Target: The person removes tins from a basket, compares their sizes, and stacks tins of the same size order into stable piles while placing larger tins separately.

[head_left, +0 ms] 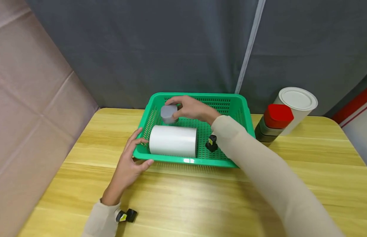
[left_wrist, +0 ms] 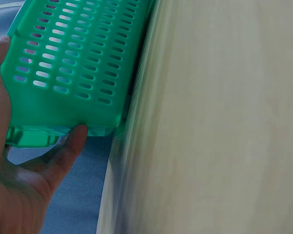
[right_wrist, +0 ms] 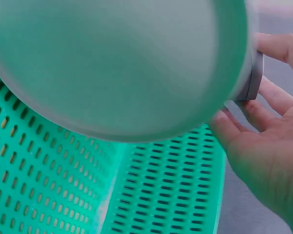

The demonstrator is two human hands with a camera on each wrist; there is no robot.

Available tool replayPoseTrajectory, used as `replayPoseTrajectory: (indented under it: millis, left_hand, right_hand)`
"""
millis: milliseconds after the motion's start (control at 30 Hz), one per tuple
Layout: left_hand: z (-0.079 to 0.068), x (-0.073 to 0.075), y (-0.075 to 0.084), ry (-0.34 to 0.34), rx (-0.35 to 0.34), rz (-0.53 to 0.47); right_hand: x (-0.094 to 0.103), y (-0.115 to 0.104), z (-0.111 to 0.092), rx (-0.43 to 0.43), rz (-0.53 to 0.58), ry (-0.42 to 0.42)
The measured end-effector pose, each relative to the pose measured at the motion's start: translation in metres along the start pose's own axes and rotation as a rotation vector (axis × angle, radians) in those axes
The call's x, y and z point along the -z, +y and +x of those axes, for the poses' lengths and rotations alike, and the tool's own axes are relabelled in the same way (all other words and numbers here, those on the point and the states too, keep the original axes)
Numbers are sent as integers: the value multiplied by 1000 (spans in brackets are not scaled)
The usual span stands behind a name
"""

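A green perforated plastic basket (head_left: pixel 187 161) stands on the wooden table. My left hand (head_left: pixel 130 166) holds its front left corner, fingers over the rim and thumb at the front; in the left wrist view the hand (left_wrist: pixel 27 185) spans the basket's end. Inside the basket, my right hand (head_left: pixel 190 108) grips a grey rounded-square container (head_left: pixel 169 113) near the back left. In the right wrist view, fingers of that hand (right_wrist: pixel 268 136) touch the grey container (right_wrist: pixel 251 80), partly hidden. A white cylinder (head_left: pixel 172 141) lies on its side at the basket's front left.
To the basket's right stands a stack of rounded-square containers (head_left: pixel 270 126) with a red one on top. Behind it is a white lidded canister (head_left: pixel 299 102). A dark grey curtain (head_left: pixel 159 49) hangs behind the table (head_left: pixel 183 200).
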State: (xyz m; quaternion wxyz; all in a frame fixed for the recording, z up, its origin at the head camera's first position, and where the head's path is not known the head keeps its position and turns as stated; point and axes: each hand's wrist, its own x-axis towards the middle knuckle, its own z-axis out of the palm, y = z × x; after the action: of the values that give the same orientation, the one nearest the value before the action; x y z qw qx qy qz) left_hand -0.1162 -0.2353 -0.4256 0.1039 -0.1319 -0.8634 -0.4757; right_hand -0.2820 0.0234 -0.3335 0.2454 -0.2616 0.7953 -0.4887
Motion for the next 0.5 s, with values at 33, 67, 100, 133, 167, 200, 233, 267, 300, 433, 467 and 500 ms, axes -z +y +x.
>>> replayPoseTrajectory:
  millis: [33,67,100,133,167,200,233,267,300,433,467,500]
  left_hand:
    - [0,0,0,0,0,-1]
    - [0,0,0,2,-2,-4]
    - [0,0,-1,4,-3,-6]
    - [0,1,-1,6,-6,-10]
    - [0,1,-1,8,-8,-13]
    - [0,1,-2,10,-9,-13]
    - [0,1,-2,13,-10,-12]
    - [0,1,-2,14,-11,-11]
    - [0,1,-2,15,-11,-10]
    - [0,1,-3,15,-13,-14]
    - [1,1,-3,15,-12,-16]
    - [1,0,-3,14,-10,-18]
  right_hand:
    - [1,-2,-2,2,-4,3]
    - [2,-4,-5,6,-5,8]
    - [2,-6,-7,9,-2,8]
    - [3,-7,-9,11,-3,10]
    - [3,-8,-12,14,-1,13]
    - [3,-10,-14,18,2,17]
    - [4,-11,-17,22,7,22]
    - [4,-11,-20,24,14,26]
    - [5,-12,-23,25,17,33]
    - [8,-15,-36,17,19,61]
    - [9,-15,-40,13,16,67]
    - [11,-16,-44,10,8,75]
